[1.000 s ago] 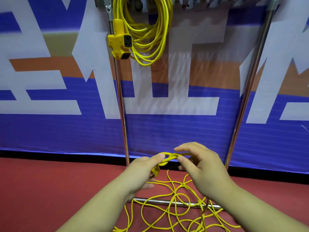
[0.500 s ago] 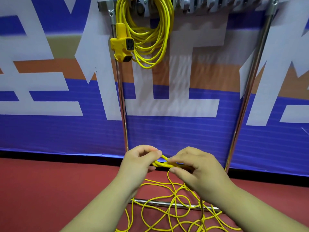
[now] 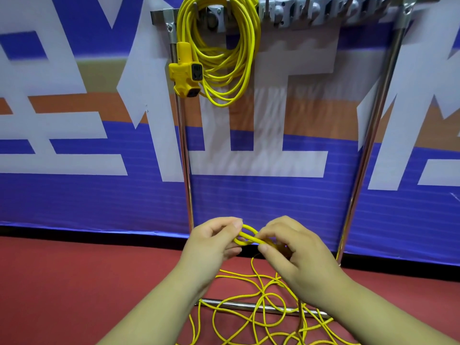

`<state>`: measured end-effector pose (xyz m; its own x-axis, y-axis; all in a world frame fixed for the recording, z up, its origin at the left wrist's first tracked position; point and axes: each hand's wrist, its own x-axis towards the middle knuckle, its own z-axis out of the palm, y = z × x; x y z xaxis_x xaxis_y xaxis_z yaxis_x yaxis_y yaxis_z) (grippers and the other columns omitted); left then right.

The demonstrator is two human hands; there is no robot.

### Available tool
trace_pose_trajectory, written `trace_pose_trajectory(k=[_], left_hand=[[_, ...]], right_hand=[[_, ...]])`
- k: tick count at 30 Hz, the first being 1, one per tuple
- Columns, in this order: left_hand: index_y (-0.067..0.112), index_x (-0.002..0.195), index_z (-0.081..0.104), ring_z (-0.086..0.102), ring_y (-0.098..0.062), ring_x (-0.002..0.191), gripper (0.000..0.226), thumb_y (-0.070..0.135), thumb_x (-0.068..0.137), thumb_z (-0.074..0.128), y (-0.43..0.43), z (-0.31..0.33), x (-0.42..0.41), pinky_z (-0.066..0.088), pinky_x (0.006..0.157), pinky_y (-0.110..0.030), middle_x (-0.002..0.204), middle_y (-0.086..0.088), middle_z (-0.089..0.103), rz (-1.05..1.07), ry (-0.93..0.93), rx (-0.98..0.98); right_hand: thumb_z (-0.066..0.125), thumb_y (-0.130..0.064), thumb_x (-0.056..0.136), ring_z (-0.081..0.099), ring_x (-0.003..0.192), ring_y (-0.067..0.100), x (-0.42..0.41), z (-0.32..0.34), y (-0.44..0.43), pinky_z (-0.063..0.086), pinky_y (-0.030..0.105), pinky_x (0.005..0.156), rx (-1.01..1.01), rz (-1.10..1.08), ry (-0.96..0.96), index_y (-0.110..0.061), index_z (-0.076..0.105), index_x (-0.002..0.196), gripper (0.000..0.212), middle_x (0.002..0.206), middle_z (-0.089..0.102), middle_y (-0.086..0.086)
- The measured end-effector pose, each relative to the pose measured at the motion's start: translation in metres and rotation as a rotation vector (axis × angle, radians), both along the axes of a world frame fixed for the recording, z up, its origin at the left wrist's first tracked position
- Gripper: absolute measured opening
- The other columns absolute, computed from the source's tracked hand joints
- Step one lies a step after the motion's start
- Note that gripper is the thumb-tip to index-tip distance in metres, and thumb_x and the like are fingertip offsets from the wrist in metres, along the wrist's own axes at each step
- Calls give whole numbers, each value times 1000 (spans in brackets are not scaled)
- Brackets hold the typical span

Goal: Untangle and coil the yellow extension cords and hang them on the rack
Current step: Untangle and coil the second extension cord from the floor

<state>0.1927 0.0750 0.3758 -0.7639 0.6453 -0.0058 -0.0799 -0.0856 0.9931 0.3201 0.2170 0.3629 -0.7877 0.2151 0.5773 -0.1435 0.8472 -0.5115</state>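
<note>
Left hand (image 3: 214,242) and right hand (image 3: 298,255) each pinch the knot (image 3: 245,238) of yellow cord (image 3: 252,266) between their fingers (image 3: 232,224), the rest tangled on the floor (image 3: 74,282) below them; cord judged light, limp, snag-prone, best gripped just beside the knot.

Left forearm (image 3: 154,302) and right forearm (image 3: 388,312) bare, rising from below and converging. Left hand (image 3: 214,242): fingers curled, thumb and forefinger pinching its side of a knotted loop of thin yellow extension cord (image 3: 245,237). Right hand (image 3: 296,255) just beside it, back upward, thumb and forefinger pinching the loop's other side, remaining fingers curled under.
</note>
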Motion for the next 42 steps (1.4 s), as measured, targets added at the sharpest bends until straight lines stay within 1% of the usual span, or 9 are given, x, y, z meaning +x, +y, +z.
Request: trace_pose_trajectory(k=[4, 8, 12, 18, 24, 29, 34, 38, 42], left_hand=[[23, 102, 77, 74, -27, 95, 14, 29, 91, 73, -1, 1, 0, 58, 80, -38, 102, -10, 76, 29, 114, 24], [27, 106, 75, 74, -22, 83, 15, 30, 92, 71, -1, 4, 1, 62, 80, -42, 98, -2, 74, 107, 289, 1], [36, 111, 70, 70, -35, 82, 31, 47, 83, 72, -5, 4, 2, 57, 79, -52, 86, -5, 74, 103, 431, -43], [27, 113, 69, 72, -15, 92, 35, 5, 87, 73, -7, 3, 2, 52, 77, -19, 95, 2, 76, 24, 455, -34], [28, 97, 70, 70, -8, 87, 26, 5, 87, 67, -5, 7, 8, 50, 76, -19, 90, 15, 72, 105, 546, -81], [26, 90, 68, 71, -11, 82, 22, 14, 75, 56, -4, 15, 12, 53, 74, -22, 86, 8, 73, 136, 542, -56], [25, 86, 69, 68, -17, 79, 19, 19, 74, 56, -4, 14, 14, 54, 73, -33, 82, 4, 72, 151, 547, -71], [27, 85, 70, 66, -8, 76, 24, 4, 85, 65, -6, 15, 17, 48, 66, -16, 81, 9, 71, 174, 592, -97], [28, 88, 72, 68, -5, 78, 28, 2, 86, 62, -7, 18, 19, 47, 67, -12, 82, 15, 74, 188, 591, -101]], right_hand=[[65, -40, 92, 60, 89, 10, 0, 3, -3, 47, 22, 70, 6, 2, -13, -46, 67, 113, 22, 97, 56, -16], [65, -34, 92, 61, 91, 14, -1, 6, -4, 46, 23, 74, -75, 1, 55, -40, 71, 106, 17, 94, 61, -15], [69, -22, 91, 62, 90, 15, 1, 5, -6, 43, 16, 71, -144, 18, 46, -36, 71, 103, 18, 94, 62, -14], [69, -21, 91, 63, 93, 16, 1, 8, -4, 49, 26, 73, -180, 21, 55, -35, 72, 101, 18, 97, 65, -13], [69, -34, 88, 63, 102, 13, 1, 9, -5, 49, 21, 79, -136, -4, 100, -33, 75, 99, 13, 105, 62, -14], [66, -22, 91, 65, 100, 8, 3, 19, -11, 48, 17, 79, -97, -8, 173, -29, 73, 103, 16, 102, 68, -19], [63, -17, 95, 61, 93, 10, 2, 18, -12, 47, 24, 76, -80, -19, 113, -34, 64, 105, 20, 98, 64, -18], [61, -12, 89, 59, 101, 5, 2, 19, -11, 47, 24, 85, 35, -29, 113, -32, 64, 116, 34, 107, 62, -22], [63, -14, 88, 58, 92, 12, -2, 17, -13, 49, 30, 75, 145, -57, 184, -29, 66, 122, 37, 103, 57, -13]])
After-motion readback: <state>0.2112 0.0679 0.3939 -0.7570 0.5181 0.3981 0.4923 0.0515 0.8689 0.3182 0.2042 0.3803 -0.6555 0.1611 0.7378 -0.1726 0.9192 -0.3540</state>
